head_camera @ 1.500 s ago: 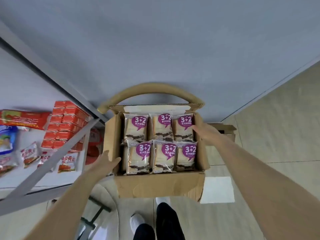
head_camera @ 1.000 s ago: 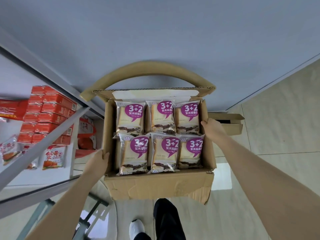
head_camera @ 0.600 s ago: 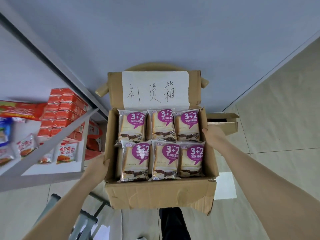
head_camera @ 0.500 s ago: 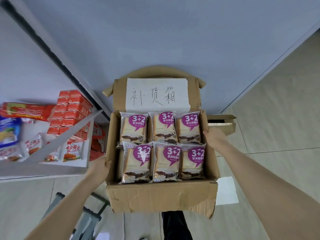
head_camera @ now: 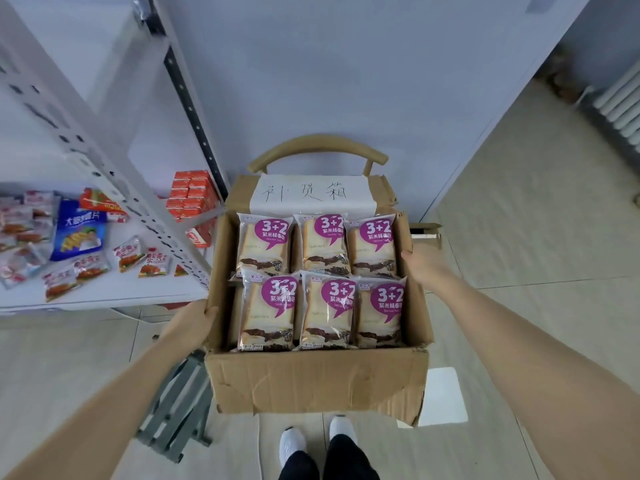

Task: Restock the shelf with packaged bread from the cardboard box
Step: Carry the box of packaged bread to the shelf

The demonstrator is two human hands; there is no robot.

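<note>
While L hand (head_camera: 194,323) grips and R hand (head_camera: 424,263) braces the cardboard box (head_camera: 311,382) (R's curl unclear), keep it level nr shelf (head_camera: 121,292).

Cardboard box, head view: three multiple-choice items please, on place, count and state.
1. The stocked shelf stands where from the cardboard box? A. On the person's left. B. On the person's right. C. Beneath it.
2. How many bread packs show on top in the box? A. Four. B. Six. C. Nine.
3. What are the hands doing? A. Both hang free. B. One lifts out a pack. C. Each holds a side wall of the box.
Answers: 1 A, the shelf with snacks lies left of the box. 2 B, the bread packs lie in two rows of three. 3 C, the left hand holds the left wall and the right hand the right wall.
</note>
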